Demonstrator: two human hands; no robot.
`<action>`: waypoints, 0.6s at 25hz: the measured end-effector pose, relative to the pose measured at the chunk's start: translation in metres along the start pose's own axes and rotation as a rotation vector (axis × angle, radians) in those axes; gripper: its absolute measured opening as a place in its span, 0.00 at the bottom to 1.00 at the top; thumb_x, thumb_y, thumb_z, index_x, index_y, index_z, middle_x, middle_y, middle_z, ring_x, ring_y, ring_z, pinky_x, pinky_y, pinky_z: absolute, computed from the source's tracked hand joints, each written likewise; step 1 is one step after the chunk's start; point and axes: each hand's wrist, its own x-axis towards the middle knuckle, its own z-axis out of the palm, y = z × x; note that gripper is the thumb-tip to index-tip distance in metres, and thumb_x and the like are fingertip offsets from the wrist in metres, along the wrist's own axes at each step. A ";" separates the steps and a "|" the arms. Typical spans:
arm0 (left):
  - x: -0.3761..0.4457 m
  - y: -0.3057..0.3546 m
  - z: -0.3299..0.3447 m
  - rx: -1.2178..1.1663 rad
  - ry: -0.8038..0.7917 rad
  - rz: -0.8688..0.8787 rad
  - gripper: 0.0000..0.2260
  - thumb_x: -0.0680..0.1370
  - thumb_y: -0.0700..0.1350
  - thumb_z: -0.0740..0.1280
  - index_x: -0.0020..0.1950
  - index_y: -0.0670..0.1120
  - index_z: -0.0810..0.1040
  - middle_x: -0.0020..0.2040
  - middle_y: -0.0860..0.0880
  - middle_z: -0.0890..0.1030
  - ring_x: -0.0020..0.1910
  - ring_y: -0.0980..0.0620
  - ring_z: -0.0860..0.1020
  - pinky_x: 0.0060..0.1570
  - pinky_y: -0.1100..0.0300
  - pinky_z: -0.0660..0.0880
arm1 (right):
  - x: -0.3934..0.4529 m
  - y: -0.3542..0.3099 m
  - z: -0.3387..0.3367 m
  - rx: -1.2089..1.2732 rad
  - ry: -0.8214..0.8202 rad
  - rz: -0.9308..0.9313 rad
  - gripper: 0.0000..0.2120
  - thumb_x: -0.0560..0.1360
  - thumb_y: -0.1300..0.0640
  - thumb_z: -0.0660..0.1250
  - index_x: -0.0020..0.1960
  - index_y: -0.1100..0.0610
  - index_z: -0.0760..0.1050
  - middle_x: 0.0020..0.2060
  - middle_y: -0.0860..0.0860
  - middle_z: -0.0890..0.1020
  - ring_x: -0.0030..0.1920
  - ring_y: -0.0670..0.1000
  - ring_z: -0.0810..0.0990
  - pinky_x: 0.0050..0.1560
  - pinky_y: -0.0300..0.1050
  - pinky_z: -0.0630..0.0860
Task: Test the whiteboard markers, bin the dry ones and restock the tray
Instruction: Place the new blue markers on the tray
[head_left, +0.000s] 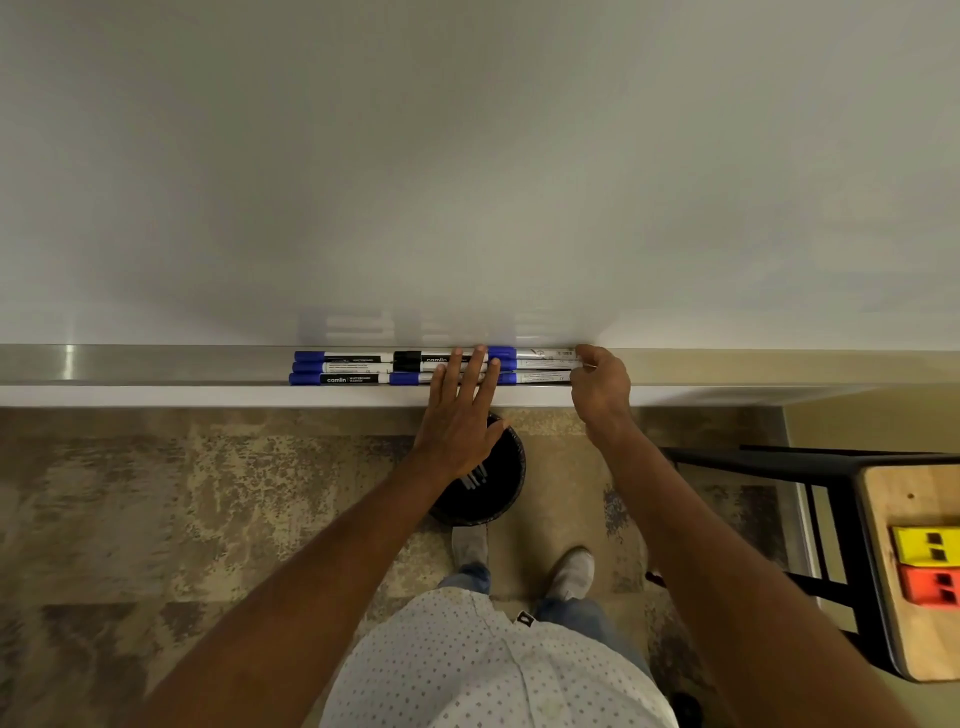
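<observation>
Late stage, by the look: markers (363, 368) lined in tray (156, 366), discards in bin (483, 480); left hand (460, 415) spread flat on them, right hand (600, 382) pinching row's end.

Mottled carpet (208, 509); wooden stool (904, 571) at right.

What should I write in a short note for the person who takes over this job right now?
Left hand: open, straight fingers lying across the markers in the tray.
Right hand: fingers curled at the right ends of the markers, squaring them up.
Markers: lined up in rows in the tray, mostly blue caps, one black.
Bin: on the floor below the tray, some markers inside.
Done: the dry ones seem binned, the tray looks restocked.
Left: finish aligning, then take the hands away.
</observation>
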 end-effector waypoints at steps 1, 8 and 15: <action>-0.001 0.000 -0.001 -0.020 0.014 0.008 0.40 0.81 0.61 0.63 0.84 0.46 0.47 0.84 0.42 0.44 0.82 0.38 0.43 0.80 0.40 0.45 | 0.001 0.000 0.000 -0.004 0.001 -0.005 0.22 0.80 0.71 0.59 0.72 0.61 0.74 0.60 0.54 0.82 0.55 0.54 0.81 0.61 0.49 0.82; -0.013 -0.029 -0.036 -0.306 0.427 -0.192 0.23 0.80 0.46 0.67 0.73 0.41 0.70 0.72 0.41 0.68 0.73 0.41 0.66 0.71 0.44 0.69 | -0.003 -0.001 0.000 -0.047 0.012 -0.031 0.19 0.80 0.69 0.62 0.71 0.61 0.75 0.53 0.50 0.80 0.53 0.53 0.81 0.62 0.50 0.81; -0.029 -0.116 -0.061 -0.560 0.571 -0.855 0.23 0.77 0.42 0.69 0.71 0.38 0.68 0.73 0.36 0.66 0.71 0.35 0.65 0.68 0.40 0.71 | -0.004 0.001 0.003 -0.067 0.016 -0.068 0.20 0.80 0.67 0.63 0.72 0.62 0.74 0.60 0.53 0.82 0.55 0.53 0.81 0.64 0.50 0.79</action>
